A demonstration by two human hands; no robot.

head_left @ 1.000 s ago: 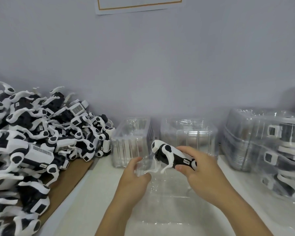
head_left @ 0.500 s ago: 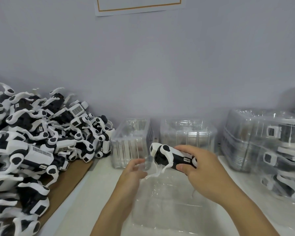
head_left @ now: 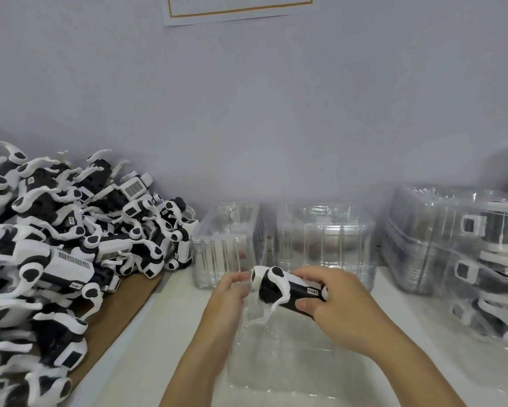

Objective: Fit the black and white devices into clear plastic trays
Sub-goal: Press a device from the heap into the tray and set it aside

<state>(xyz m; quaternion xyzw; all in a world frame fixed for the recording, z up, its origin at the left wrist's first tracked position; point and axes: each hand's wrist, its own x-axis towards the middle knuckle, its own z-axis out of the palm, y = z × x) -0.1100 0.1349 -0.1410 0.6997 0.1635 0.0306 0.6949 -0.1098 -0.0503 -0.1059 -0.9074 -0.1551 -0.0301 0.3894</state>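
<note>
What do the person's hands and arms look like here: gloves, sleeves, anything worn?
Both hands are bare: no gloves on the left hand or the right hand. No rings, watch or wristbands show. Both forearms are uncovered down to the bottom edge of the picture, so no sleeve is in view. Nails look short and plain.

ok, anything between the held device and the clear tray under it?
Nothing visible. The right hand grips the device just above the open clear tray; the left hand is at the tray's near-left edge, beside the path, not in it.
</note>
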